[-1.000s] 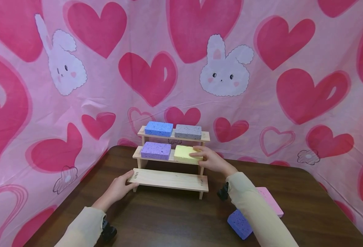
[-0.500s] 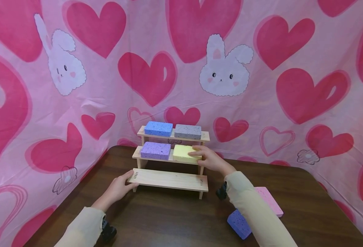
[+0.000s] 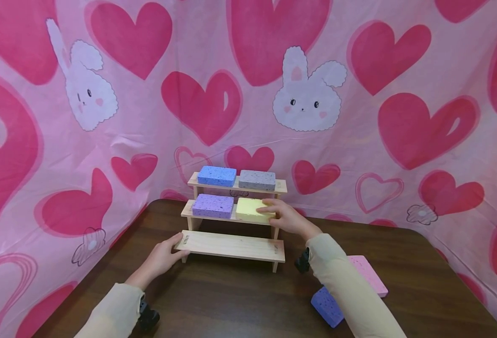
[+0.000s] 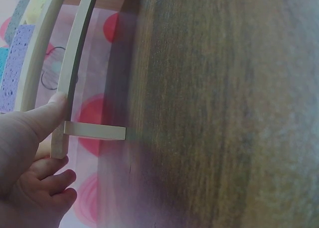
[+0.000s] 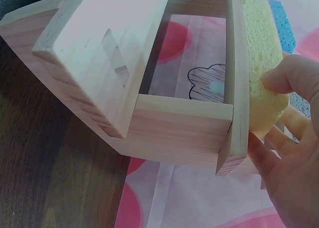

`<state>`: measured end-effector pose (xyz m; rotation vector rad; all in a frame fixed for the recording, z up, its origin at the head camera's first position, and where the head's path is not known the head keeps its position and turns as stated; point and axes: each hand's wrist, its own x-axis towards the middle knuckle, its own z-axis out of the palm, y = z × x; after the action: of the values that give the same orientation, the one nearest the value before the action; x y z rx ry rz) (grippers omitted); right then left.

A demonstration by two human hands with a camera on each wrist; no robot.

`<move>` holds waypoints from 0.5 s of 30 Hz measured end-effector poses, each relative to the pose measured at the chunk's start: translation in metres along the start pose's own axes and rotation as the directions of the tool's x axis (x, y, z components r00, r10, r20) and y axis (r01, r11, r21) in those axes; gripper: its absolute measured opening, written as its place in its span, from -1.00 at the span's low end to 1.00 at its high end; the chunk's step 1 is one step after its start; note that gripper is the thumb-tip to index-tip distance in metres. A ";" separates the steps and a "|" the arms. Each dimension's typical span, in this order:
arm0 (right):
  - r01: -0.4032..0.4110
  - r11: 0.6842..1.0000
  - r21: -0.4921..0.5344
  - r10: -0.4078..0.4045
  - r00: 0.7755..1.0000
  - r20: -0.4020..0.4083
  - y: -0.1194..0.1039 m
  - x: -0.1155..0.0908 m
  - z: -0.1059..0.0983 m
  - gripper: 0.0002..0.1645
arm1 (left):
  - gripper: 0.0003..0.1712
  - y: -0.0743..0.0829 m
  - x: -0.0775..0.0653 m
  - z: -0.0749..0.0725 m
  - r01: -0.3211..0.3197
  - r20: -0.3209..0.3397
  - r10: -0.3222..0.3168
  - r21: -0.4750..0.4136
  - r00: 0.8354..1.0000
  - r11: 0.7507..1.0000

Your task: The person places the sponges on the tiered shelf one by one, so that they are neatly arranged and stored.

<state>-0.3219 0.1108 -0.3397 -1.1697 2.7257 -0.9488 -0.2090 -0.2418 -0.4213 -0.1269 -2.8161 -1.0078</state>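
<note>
A three-step wooden stand (image 3: 231, 245) stands on the table, its lowest step bare. My left hand (image 3: 162, 257) grips the left end of that step; in the left wrist view its thumb (image 4: 52, 113) lies on the front edge. On the middle step, my right hand (image 3: 290, 218) holds the right end of a yellow sponge (image 3: 247, 209). The right wrist view has the thumb (image 5: 279, 81) pressed against this sponge, with other fingers around its end. Left of it on the same step lies a purple sponge (image 3: 213, 206), a narrow gap between them.
A blue sponge (image 3: 217, 176) and a grey sponge (image 3: 257, 180) sit on the top step. Right of the stand, a pink sponge (image 3: 368, 277) and a blue-violet sponge (image 3: 328, 307) lie on the brown table (image 3: 231, 300), partly behind the right sleeve. Heart-patterned cloth hangs behind.
The yellow sponge has slid slightly left along the middle step, with my right hand moving along with it. My left hand keeps its grip on the lowest step.
</note>
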 end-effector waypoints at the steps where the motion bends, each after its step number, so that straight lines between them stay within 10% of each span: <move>1: 0.000 1.000 -0.001 0.000 1.000 0.000 0.000 0.000 0.000 -0.50 | -0.20 0.000 0.000 0.000 0.000 0.000 0.000 0.000 1.000 1.000; 15: 0.068 0.997 -0.025 -0.068 0.998 -0.009 -0.001 -0.003 -0.002 -0.50 | -0.21 0.000 0.000 0.000 0.007 0.003 -0.007 -0.005 1.000 1.000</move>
<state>-0.3199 0.1134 -0.3383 -1.2729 2.7289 -0.9331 -0.2086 -0.2417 -0.4210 -0.1184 -2.8187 -1.0168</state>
